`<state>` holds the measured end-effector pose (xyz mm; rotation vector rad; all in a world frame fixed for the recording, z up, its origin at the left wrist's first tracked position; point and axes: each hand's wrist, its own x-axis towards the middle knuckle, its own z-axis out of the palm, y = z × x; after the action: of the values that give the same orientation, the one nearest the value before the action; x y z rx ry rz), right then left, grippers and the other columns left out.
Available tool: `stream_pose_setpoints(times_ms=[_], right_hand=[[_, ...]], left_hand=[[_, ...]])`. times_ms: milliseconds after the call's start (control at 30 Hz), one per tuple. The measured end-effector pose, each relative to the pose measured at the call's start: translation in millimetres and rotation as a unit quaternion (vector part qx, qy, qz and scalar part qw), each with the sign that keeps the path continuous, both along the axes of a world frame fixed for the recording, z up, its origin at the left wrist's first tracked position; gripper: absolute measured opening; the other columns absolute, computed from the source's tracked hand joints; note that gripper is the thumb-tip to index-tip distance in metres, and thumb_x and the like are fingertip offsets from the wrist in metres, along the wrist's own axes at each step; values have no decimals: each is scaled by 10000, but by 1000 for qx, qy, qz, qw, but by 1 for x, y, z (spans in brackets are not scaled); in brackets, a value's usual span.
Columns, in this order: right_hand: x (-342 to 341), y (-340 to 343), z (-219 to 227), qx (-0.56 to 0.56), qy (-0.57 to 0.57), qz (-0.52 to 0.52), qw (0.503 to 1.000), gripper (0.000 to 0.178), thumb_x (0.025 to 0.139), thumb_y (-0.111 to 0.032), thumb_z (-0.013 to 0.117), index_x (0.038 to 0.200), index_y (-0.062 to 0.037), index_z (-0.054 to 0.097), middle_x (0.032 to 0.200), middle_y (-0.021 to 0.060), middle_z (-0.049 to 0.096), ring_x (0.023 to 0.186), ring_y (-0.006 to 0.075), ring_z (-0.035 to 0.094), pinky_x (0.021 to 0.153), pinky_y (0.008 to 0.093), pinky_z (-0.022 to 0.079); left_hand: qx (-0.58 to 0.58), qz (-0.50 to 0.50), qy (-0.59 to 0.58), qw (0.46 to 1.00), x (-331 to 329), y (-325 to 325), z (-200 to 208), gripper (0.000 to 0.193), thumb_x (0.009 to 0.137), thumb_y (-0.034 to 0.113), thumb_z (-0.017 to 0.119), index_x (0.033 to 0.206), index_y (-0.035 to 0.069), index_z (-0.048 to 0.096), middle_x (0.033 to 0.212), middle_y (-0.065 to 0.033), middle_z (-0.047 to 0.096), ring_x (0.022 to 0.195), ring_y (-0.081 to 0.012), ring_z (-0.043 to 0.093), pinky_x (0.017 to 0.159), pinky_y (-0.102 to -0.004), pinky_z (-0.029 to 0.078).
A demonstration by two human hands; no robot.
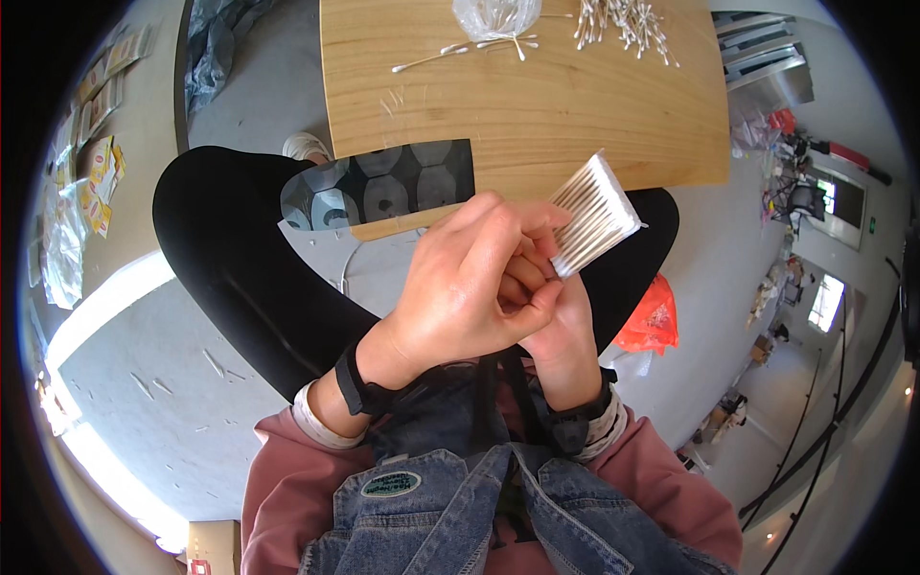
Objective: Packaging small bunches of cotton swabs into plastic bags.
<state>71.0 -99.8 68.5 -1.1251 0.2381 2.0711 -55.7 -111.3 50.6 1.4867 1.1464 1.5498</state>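
Both my hands are raised close in front of my chest, over my lap. My left hand (470,287) wraps over my right hand (565,335), and together they clasp a tight bundle of cotton swabs (594,213), whose white tips point up and to the right. The right hand is mostly hidden behind the left. On the wooden table (537,105) beyond lie a loose heap of cotton swabs (625,24), a few single swabs (450,53) and a clear plastic bag (496,17).
A dark patterned card (383,187) lies at the table's near edge. My black-trousered knees (230,249) sit under the table. An orange bag (652,316) is on the grey floor to the right; packets (96,182) lie on a surface far left.
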Motion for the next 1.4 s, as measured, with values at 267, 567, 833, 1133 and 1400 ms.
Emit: stream_pose_setpoints(times_ms=[267,567,833,1133,1400], right_hand=[[4,-8,-10,164,-68,100,979,274,976,-350,533,1004,-82,583,832,-42,548,609,55,451,522,213,335],[4,-6,-10,165,-66,97,979,196,960,-311,572,927,-122,533,826,-46,520,631,38,466,516,204,345],[-7,-2,-24,244,-272,123,923,399,1015,-485,436,785,-161,466,569,-72,423,461,23,375,411,204,277],[-7,1,-20,331,-265,65,903,315,1037,-368,447,837,-126,468,590,-44,439,456,53,406,414,224,315],[-6,5,-22,319,-206,56,924,335,1036,-378,440,814,-128,456,551,-45,412,432,51,368,401,220,279]], left_hand=[[-24,19,-9,999,1,-2,1,533,594,6,758,1095,81,591,800,-31,588,727,-223,600,607,-330,501],[24,0,-51,998,-4,1,0,453,592,30,779,1001,72,588,789,-40,594,707,-252,595,591,-346,483],[129,24,-71,989,-4,0,0,268,598,24,740,800,77,573,690,-38,543,565,-228,531,496,-317,410],[136,48,-26,989,-4,-2,1,227,602,46,709,781,73,573,658,-38,541,549,-223,519,492,-313,399],[153,22,-16,988,-3,-1,-1,249,654,105,764,822,66,585,687,-51,605,568,-217,554,503,-306,410]])
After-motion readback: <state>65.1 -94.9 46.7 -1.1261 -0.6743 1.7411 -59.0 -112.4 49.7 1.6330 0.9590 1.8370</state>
